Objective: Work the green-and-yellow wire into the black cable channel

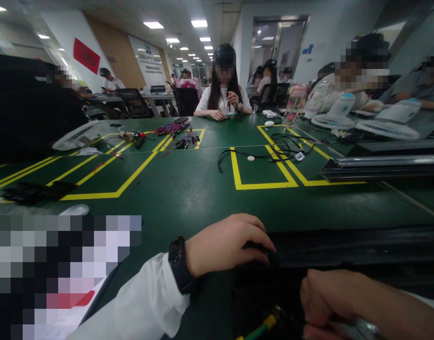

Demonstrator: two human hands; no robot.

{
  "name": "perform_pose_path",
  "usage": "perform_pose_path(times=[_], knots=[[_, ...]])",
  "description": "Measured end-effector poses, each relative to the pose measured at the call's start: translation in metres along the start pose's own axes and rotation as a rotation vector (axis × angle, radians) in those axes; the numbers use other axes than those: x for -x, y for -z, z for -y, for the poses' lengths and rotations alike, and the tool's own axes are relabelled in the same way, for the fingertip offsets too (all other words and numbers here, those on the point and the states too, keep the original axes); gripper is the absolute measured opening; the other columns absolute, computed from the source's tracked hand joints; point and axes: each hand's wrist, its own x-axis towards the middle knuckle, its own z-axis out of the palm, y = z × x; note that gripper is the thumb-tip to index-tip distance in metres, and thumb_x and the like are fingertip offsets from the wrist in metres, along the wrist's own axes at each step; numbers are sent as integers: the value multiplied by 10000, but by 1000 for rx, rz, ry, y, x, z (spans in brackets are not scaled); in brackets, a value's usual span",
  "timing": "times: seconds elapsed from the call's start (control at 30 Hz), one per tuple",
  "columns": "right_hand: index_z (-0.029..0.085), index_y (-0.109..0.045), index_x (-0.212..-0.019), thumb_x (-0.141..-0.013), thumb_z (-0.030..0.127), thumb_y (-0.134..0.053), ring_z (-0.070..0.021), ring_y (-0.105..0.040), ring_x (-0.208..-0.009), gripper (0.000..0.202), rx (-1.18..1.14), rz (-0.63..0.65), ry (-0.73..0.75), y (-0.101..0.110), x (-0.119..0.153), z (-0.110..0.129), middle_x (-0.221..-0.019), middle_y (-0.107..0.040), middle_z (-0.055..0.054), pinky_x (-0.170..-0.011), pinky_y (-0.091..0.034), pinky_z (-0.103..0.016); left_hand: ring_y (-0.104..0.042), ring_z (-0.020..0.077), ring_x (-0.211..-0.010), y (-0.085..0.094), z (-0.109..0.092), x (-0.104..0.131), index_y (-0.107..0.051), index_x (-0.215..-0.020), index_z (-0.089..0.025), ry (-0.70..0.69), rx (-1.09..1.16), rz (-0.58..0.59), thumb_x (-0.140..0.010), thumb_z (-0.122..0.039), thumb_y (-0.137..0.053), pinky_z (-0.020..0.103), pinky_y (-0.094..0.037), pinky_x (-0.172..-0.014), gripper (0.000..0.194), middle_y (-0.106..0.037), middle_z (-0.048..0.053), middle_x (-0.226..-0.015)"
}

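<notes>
My left hand (227, 244): palm down, fingers curled over the end of a long black part (344, 255) that lies across the near edge of the green table (188, 189); a black watch (179, 264) on that wrist, white sleeve behind it. My right hand (337, 300): closed in a fist at the bottom edge, gripping a tool with a yellow-and-green tip (263, 327) just below the black part; what sort of tool, I cannot tell. Table, further out: a black cable (273, 153) looped inside a yellow-taped rectangle, a small white disc (251, 158) beside it; a bundle of coloured wires (176, 132) to the left. Containers: one clear bottle with a pink cap (295, 106) standing upright on the far right; its contents cannot be made out. Two white desk fans (335, 115) near it. A person in white (224, 97) sits opposite, hands on the table.
</notes>
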Motion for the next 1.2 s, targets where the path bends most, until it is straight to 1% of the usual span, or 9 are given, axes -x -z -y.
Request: perform_pose_path(times=[0.2,0.5,0.63,0.77,0.83,0.9,0.97,1.07,1.2], knots=[[283,-679,-812,-925,488,-752,-193,-621,-581,245,21,55,65,8,-19,17,-590,-610,41,-502,-438,-233,-729,237,-988,0,0,1,-840,-1100,-154,2,-10,-6,-946,-231,-825,298,-563,-893,173,-742,108,-1108],[287,-682,-825,-947,487,-727,-203,-652,-624,239,47,157,166,14,-25,17,-642,-643,33,-536,-455,-248,-725,236,-1025,1,0,2,-837,-965,-177,17,-11,-28,-932,-236,-840,314,-572,-918,68,-726,105,-1166],[288,-678,-836,-953,467,-723,-208,-673,-646,219,59,200,201,18,-25,12,-669,-664,32,-548,-461,-254,-727,226,-1014,3,-2,2,-837,-970,-168,21,-10,-9,-949,-168,-807,289,-569,-921,36,-723,99,-1155],[289,-660,-853,-929,355,-734,-201,-701,-643,125,74,262,310,23,-18,-4,-717,-708,40,-543,-459,-254,-729,233,-1056,6,-4,1,-845,-1090,-159,16,-13,30,-950,-57,-757,282,-552,-968,194,-725,116,-1208],[284,-645,-852,-885,224,-728,-187,-713,-624,107,91,291,424,24,-14,-12,-741,-734,50,-523,-448,-245,-729,250,-1062,7,-5,0,-839,-1141,-146,10,-12,41,-941,-123,-799,293,-555,-968,206,-727,131,-1211],[277,-633,-847,-823,115,-707,-174,-713,-604,179,113,287,484,25,-11,-16,-753,-747,60,-508,-435,-242,-729,259,-1048,7,-4,0,-841,-1129,-122,7,-8,43,-939,-190,-823,296,-561,-949,203,-728,141,-1182],[275,-630,-835,-788,66,-700,-164,-705,-595,225,105,257,470,26,-8,-17,-752,-744,74,-506,-428,-241,-725,253,-1047,7,-4,0,-834,-1149,-108,7,-4,38,-960,-144,-785,289,-556,-950,199,-726,143,-1175],[290,-642,-822,-781,60,-728,-142,-695,-606,249,36,196,344,28,-4,-14,-758,-738,113,-524,-435,-226,-722,228,-1060,6,-3,0,-793,-1265,-139,-2,3,39,-958,-5,-708,276,-546,-972,345,-738,121,-1204],[293,-627,-790,-814,132,-776,-114,-626,-576,221,-25,129,195,28,7,-13,-744,-703,134,-516,-421,-198,-731,239,-1024,4,-1,0,-814,-1219,-167,-13,11,32,-929,-180,-837,302,-565,-946,291,-759,111,-1152]])
